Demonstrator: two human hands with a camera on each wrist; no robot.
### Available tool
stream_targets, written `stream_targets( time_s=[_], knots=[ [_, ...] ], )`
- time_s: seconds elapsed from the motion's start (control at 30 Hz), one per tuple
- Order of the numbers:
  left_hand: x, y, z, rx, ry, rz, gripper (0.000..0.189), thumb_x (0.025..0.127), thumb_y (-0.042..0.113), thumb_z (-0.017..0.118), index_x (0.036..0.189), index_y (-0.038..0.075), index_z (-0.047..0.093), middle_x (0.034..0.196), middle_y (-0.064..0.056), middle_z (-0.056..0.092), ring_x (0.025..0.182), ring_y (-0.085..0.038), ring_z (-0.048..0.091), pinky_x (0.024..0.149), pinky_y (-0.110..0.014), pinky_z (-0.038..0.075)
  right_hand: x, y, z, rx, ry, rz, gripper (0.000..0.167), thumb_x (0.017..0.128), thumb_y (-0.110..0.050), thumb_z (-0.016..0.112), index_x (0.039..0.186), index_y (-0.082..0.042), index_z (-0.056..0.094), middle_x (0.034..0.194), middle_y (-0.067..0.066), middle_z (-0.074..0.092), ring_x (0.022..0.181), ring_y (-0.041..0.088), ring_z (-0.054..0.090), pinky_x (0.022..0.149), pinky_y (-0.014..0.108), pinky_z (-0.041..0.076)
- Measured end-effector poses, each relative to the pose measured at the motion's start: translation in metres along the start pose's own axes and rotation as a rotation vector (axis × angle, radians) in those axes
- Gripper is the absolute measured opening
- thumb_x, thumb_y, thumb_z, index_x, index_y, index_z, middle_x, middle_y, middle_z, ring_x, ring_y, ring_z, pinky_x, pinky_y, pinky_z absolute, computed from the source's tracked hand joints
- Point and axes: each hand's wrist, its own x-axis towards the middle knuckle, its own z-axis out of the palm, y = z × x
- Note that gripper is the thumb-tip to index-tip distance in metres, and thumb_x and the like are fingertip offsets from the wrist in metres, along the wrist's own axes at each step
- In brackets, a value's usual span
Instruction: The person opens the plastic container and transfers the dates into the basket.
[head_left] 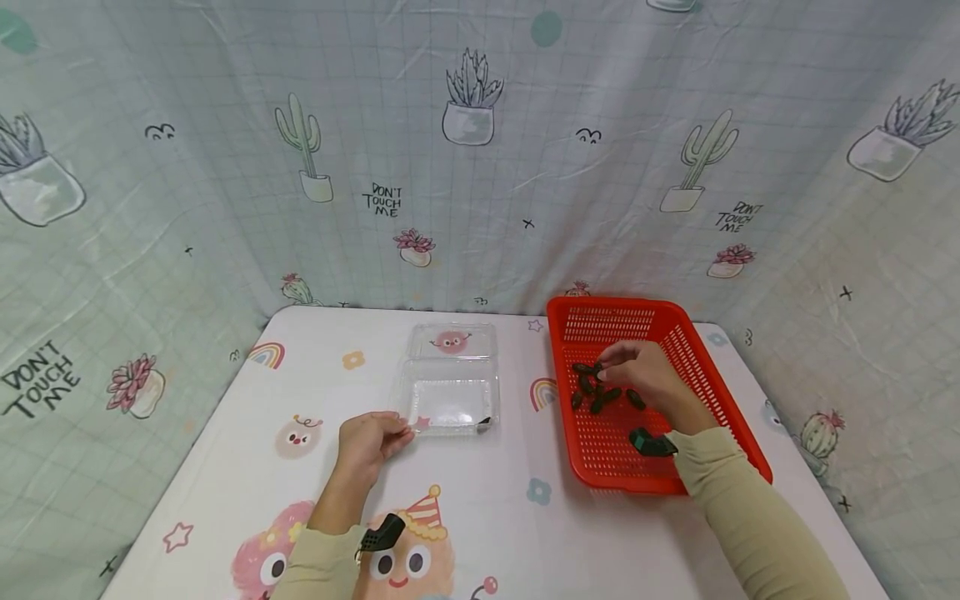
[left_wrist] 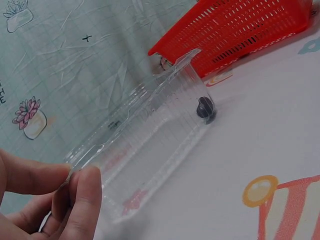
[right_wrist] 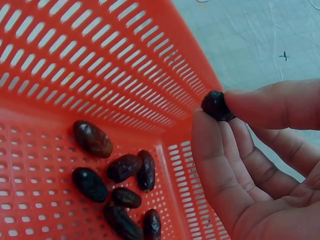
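Observation:
In the head view my left hand (head_left: 366,442) pinches the near left edge of a clear plastic clamshell box (head_left: 450,402), whose lid (head_left: 480,337) lies folded back. One dark date (left_wrist: 205,108) sits in the box's near right corner. My right hand (head_left: 647,375) is over a red perforated basket (head_left: 622,482). Between its thumb and fingertips it pinches a dark, glossy date (right_wrist: 215,105), seen best in the right wrist view. Several brown wrinkled dates (right_wrist: 92,139) lie loose on the basket floor below the hand.
A white printed cloth (head_left: 510,533) covers the table. Patterned fabric (head_left: 480,208) hangs at the back and both sides. The basket stands at the right, with the box left of it. A dark wrist-worn device (head_left: 652,442) sits on each wrist.

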Motion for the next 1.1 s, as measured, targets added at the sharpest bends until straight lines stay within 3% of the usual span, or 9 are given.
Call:
stream_targets(
  time_s=[0.4, 0.67, 0.83, 1.1],
  knots=[
    [0.001, -0.003, -0.006, -0.007, -0.016, -0.004, 0.029, 0.091, -0.012, 0.062, 0.119, -0.018, 0.058, 0.076, -0.005, 0.068, 0.069, -0.012, 0.071, 0.069, -0.025, 0.066, -0.003, 0.013, 0.001, -0.013, 0.000, 0.033, 0.028, 0.091, 0.001, 0.069, 0.117, 0.010, 0.063, 0.087, -0.002, 0.067, 0.078, 0.011, 0.070, 0.074, 0.026, 0.064],
    [-0.001, -0.003, -0.009, -0.009, -0.022, -0.007, 0.028, 0.092, -0.011, 0.063, 0.119, -0.017, 0.058, 0.077, -0.006, 0.068, 0.070, -0.013, 0.072, 0.069, -0.025, 0.067, -0.006, 0.019, -0.001, -0.054, -0.025, 0.065, 0.030, 0.090, 0.003, 0.064, 0.118, 0.013, 0.061, 0.087, 0.004, 0.069, 0.080, 0.015, 0.073, 0.083, 0.041, 0.066],
    [-0.001, -0.004, -0.011, -0.014, -0.029, -0.005, 0.027, 0.092, -0.010, 0.064, 0.118, -0.017, 0.059, 0.078, -0.006, 0.068, 0.070, -0.013, 0.072, 0.069, -0.026, 0.067, -0.008, 0.026, -0.006, -0.127, -0.028, 0.077, 0.029, 0.093, 0.000, 0.060, 0.119, 0.013, 0.061, 0.094, 0.010, 0.069, 0.084, 0.017, 0.072, 0.085, 0.042, 0.066],
    [0.000, -0.004, -0.015, -0.016, -0.036, -0.003, 0.029, 0.091, -0.011, 0.063, 0.119, -0.019, 0.059, 0.077, -0.006, 0.069, 0.069, -0.013, 0.072, 0.069, -0.026, 0.067, -0.012, 0.034, -0.012, -0.184, -0.015, 0.119, 0.029, 0.092, 0.000, 0.063, 0.118, 0.012, 0.062, 0.092, 0.008, 0.070, 0.085, 0.018, 0.073, 0.086, 0.043, 0.066]
  ],
)
